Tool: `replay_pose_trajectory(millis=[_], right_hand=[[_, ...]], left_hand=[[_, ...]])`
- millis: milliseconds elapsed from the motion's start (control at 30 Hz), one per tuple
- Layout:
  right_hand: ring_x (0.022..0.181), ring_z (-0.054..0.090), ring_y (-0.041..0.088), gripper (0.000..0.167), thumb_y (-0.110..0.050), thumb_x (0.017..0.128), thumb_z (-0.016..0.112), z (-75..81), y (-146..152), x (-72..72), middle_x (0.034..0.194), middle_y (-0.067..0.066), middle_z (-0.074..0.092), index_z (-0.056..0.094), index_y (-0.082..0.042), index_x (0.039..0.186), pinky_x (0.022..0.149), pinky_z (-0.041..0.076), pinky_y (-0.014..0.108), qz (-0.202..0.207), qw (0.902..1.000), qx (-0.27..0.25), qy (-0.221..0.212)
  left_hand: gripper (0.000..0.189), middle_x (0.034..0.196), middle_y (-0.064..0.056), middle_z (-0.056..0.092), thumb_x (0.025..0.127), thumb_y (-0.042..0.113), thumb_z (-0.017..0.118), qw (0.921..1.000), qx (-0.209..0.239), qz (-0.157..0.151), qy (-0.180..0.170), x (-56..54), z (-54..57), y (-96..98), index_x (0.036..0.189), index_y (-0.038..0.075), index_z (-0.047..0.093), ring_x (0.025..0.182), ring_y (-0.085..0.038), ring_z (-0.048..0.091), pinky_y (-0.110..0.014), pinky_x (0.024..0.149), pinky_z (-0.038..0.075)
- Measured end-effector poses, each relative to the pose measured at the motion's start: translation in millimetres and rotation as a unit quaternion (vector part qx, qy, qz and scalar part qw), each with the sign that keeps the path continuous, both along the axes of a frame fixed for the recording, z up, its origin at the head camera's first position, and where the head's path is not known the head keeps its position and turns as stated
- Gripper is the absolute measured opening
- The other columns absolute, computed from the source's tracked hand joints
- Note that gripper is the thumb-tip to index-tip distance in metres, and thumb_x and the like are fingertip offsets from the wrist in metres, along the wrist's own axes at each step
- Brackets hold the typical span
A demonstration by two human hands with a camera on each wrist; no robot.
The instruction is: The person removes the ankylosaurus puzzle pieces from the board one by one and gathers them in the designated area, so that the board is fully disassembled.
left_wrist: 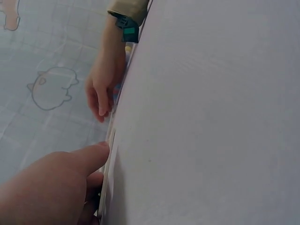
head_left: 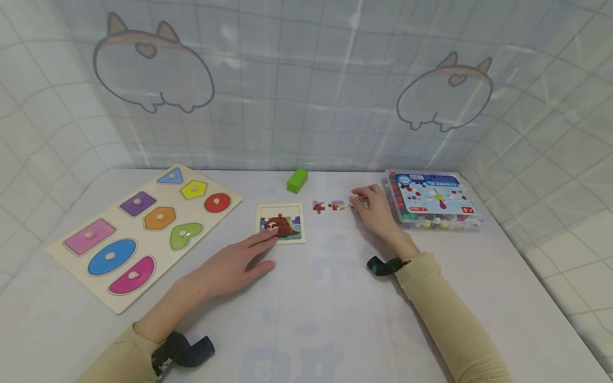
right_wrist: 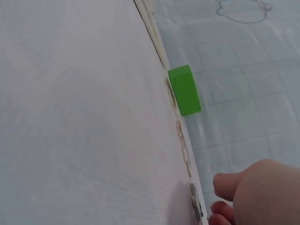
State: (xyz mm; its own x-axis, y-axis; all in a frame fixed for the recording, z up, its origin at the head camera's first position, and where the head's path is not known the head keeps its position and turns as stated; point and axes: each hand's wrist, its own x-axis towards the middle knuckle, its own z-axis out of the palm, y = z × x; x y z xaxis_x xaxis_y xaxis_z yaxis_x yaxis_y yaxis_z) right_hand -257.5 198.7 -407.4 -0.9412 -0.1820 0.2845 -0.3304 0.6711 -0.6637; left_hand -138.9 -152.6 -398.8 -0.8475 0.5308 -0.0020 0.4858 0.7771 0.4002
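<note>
My left hand (head_left: pixel 234 266) stretches its fingers over the lower edge of a small wooden jigsaw puzzle (head_left: pixel 281 221) with a brown dinosaur picture. Its fingertips rest on the picture and cover part of it; the thumb lies apart. To the right, my right hand (head_left: pixel 375 213) is over the table with fingers loosely bent, beside a row of loose puzzle pieces (head_left: pixel 337 205). One piece (right_wrist: pixel 196 201) lies nearest its fingertips in the right wrist view, flat on the table. Whether a fingertip touches that piece is hard to see.
A wooden shape board (head_left: pixel 158 236) with knobbed coloured shapes lies at the left. Behind the pieces stands a green block (head_left: pixel 297 181). A clear plastic box (head_left: pixel 433 199) of coloured parts sits right of my right hand. A patterned curtain (head_left: pixel 306 96) hangs behind the table.
</note>
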Motion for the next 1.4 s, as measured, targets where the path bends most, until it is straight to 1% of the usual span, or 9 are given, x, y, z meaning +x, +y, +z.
replay_pose_trajectory(millis=[133, 300, 400, 633, 867, 1000, 1133, 1233, 1400], right_hand=[[0.107, 0.052, 0.033, 0.029, -0.012, 0.101, 0.059, 0.2, -1, 0.5, 0.116, 0.019, 0.054, 0.064, 0.001, 0.125, 0.092, 0.044, 0.045, -0.003, 1.0000, 0.001, -0.001], [0.106, 0.052, 0.032, 0.029, -0.013, 0.101, 0.058, -0.7, -1, 1.0, 0.115, 0.018, 0.054, 0.064, 0.002, 0.125, 0.091, 0.044, 0.044, -0.001, 1.0000, -0.005, 0.000], [0.107, 0.053, 0.032, 0.029, -0.013, 0.101, 0.058, -0.9, -1, 0.7, 0.114, 0.018, 0.053, 0.064, 0.002, 0.125, 0.091, 0.044, 0.043, 0.003, 0.9999, -0.011, 0.000], [0.107, 0.052, 0.032, 0.029, -0.014, 0.102, 0.058, 0.6, -2, 1.1, 0.115, 0.018, 0.053, 0.063, 0.002, 0.125, 0.091, 0.044, 0.044, 0.005, 0.9999, -0.010, -0.002], [0.108, 0.052, 0.032, 0.029, -0.013, 0.102, 0.057, 3.1, -2, 3.1, 0.116, 0.018, 0.053, 0.063, 0.002, 0.126, 0.093, 0.044, 0.045, 0.002, 0.9999, -0.008, -0.010], [0.108, 0.054, 0.032, 0.029, -0.013, 0.101, 0.058, 6.3, -4, 4.1, 0.115, 0.018, 0.054, 0.064, 0.001, 0.125, 0.092, 0.045, 0.045, 0.007, 0.9999, -0.007, 0.006], [0.110, 0.055, 0.033, 0.030, -0.016, 0.101, 0.059, 17.2, -12, 8.9, 0.115, 0.018, 0.056, 0.064, 0.000, 0.126, 0.094, 0.047, 0.047, 0.028, 0.9993, -0.026, 0.003], [0.112, 0.055, 0.033, 0.032, -0.016, 0.101, 0.059, 25.8, -27, 13.8, 0.118, 0.018, 0.056, 0.063, 0.001, 0.128, 0.098, 0.047, 0.049, 0.055, 0.9978, -0.033, -0.018], [0.110, 0.059, 0.031, 0.032, -0.013, 0.100, 0.060, 30.1, -59, 15.8, 0.119, 0.017, 0.059, 0.062, 0.002, 0.129, 0.102, 0.050, 0.046, 0.108, 0.9937, -0.018, -0.024]], left_hand=[[0.064, 0.162, -0.001, 0.034, 0.098, 0.045, 0.060, 1.0000, -0.002, 0.001, -0.002, -0.6, -0.7, -0.8, 0.153, 0.018, 0.042, 0.146, -0.026, 0.039, -0.046, 0.114, 0.040], [0.064, 0.161, -0.004, 0.035, 0.098, 0.044, 0.060, 0.9995, -0.020, -0.010, 0.022, 1.3, 0.6, -0.5, 0.153, 0.015, 0.043, 0.145, -0.027, 0.040, -0.045, 0.113, 0.041], [0.063, 0.160, -0.004, 0.037, 0.098, 0.043, 0.060, 0.9993, -0.021, -0.010, 0.030, 2.3, 1.7, -1.0, 0.152, 0.015, 0.044, 0.144, -0.027, 0.041, -0.046, 0.112, 0.042], [0.057, 0.158, -0.001, 0.041, 0.098, 0.038, 0.062, 0.9996, 0.010, -0.005, 0.026, 0.3, 2.3, -4.8, 0.148, 0.015, 0.050, 0.143, -0.026, 0.043, -0.046, 0.113, 0.041], [0.054, 0.158, 0.000, 0.042, 0.098, 0.037, 0.062, 0.9993, 0.000, -0.014, 0.035, -1.2, 3.8, -5.2, 0.146, 0.013, 0.053, 0.141, -0.026, 0.046, -0.046, 0.111, 0.044], [0.054, 0.158, 0.002, 0.041, 0.098, 0.039, 0.062, 0.9995, -0.002, -0.012, 0.030, -1.5, 3.5, -4.7, 0.146, 0.014, 0.053, 0.140, -0.026, 0.047, -0.046, 0.110, 0.044], [0.055, 0.159, 0.003, 0.041, 0.098, 0.041, 0.062, 0.9997, 0.005, -0.009, 0.022, -2.5, 2.2, -3.7, 0.146, 0.015, 0.053, 0.140, -0.026, 0.047, -0.046, 0.111, 0.044], [0.056, 0.159, 0.003, 0.041, 0.098, 0.041, 0.062, 0.9998, 0.013, -0.007, 0.014, -2.7, 1.6, -3.0, 0.146, 0.015, 0.053, 0.141, -0.026, 0.046, -0.047, 0.111, 0.043], [0.056, 0.158, 0.004, 0.041, 0.097, 0.042, 0.063, 0.9998, 0.017, 0.000, 0.007, -2.3, 2.1, -3.0, 0.146, 0.015, 0.053, 0.142, -0.025, 0.045, -0.047, 0.112, 0.042]])
